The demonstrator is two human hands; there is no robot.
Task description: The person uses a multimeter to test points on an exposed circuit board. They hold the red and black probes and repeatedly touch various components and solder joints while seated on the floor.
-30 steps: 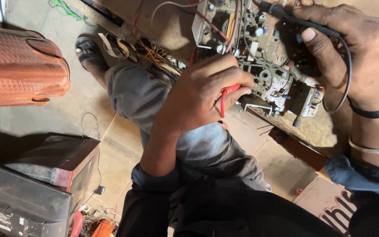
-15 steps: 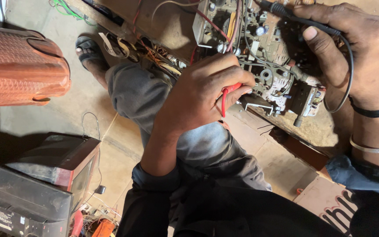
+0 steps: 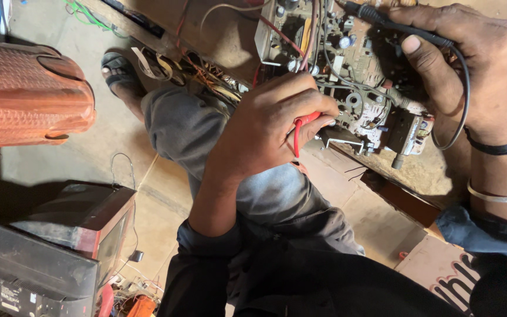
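Little has changed since the earlier views: the left hand (image 3: 268, 132) keeps its closed grip on the red probe (image 3: 304, 121) at frame centre, the right hand (image 3: 470, 70) stays clamped on the black probe (image 3: 382, 17), both tips at the circuit board (image 3: 353, 76), upper centre.

The circuit board (image 3: 359, 88) serves as the landmark. The left hand (image 3: 265, 126) is closed around a red probe (image 3: 303, 123) at the board's near-left edge. The right hand (image 3: 470, 64) grips a black probe (image 3: 394, 23) over the board's far-right area, its cable looping around the wrist. A terracotta-coloured container (image 3: 24, 94) lies well left of the board, a television set (image 3: 48, 246) below-left.
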